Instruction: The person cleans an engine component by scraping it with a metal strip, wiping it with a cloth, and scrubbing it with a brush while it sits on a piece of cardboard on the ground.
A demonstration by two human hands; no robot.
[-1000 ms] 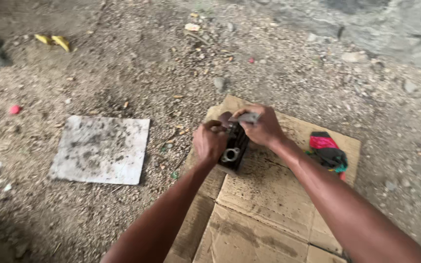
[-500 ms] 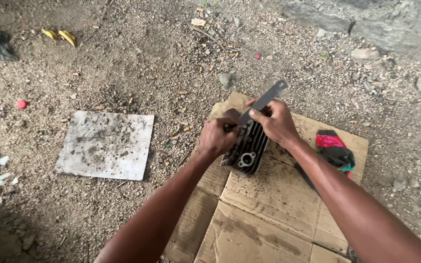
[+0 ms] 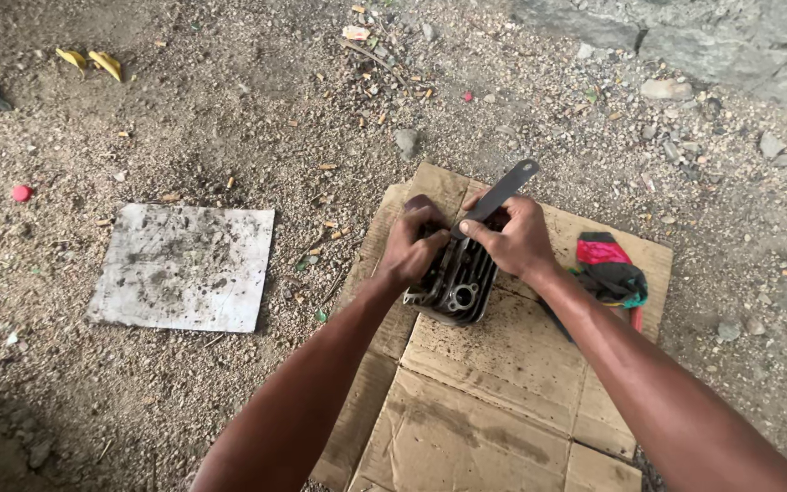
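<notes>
A dark finned metal engine part (image 3: 460, 282) stands on a sheet of flattened cardboard (image 3: 503, 364) on the ground. My left hand (image 3: 414, 244) grips its left upper edge and steadies it. My right hand (image 3: 510, 239) holds a flat grey metal strip (image 3: 503, 189) with a hole at its far end. The strip's near end lies on top of the part, and its far end points up and to the right.
A crumpled red, green and black cloth (image 3: 610, 273) lies on the cardboard's right side. A dirty pale flat sheet (image 3: 184, 266) rests on the gravel to the left. Small stones, a red cap (image 3: 21, 193) and yellow scraps (image 3: 90, 61) dot the dirt. A stone ledge (image 3: 703, 41) runs at the top right.
The flat strip came into plain view, angled up to the right. The finned part turned a little under my hands. The camera view shifted slightly.
</notes>
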